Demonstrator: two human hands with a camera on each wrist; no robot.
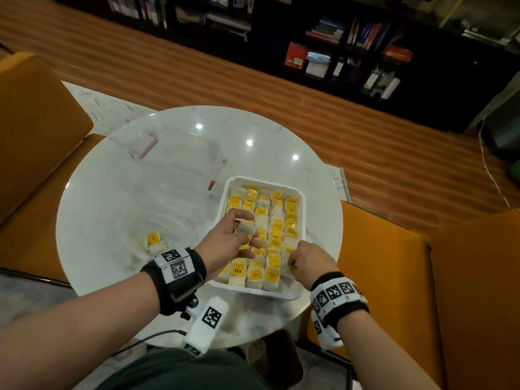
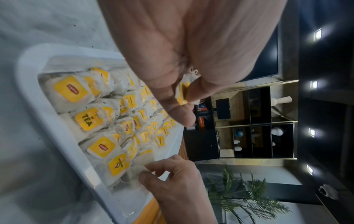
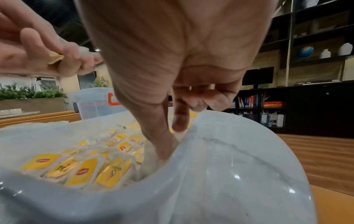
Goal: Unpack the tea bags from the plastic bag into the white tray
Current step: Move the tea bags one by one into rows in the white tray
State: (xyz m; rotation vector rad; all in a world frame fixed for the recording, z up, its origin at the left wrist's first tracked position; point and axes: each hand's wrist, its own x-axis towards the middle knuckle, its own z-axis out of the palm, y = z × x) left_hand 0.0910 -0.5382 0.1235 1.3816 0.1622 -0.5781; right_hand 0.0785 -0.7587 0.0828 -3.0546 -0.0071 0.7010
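Left hand (image 1: 225,237) pinches spare tea bags (image 1: 247,228) | right hand (image 1: 306,263) pinches tea bag (image 2: 135,174) at tray (image 1: 287,294) corner | we should seat it upright, keeping rows tight.

white tray (image 1: 298,192) nearly full, tea bags (image 1: 277,229) apparently upright

looks like office lounge or study room. Far side: long dark bookshelves (image 1: 351,46) stuffed with books, binders. Wood plank floor (image 1: 197,71), round marble table (image 1: 126,192), orange chairs (image 1: 33,130) around it. Globe (image 3: 306,52), monitor (image 3: 257,76), planter greenery (image 3: 28,91).
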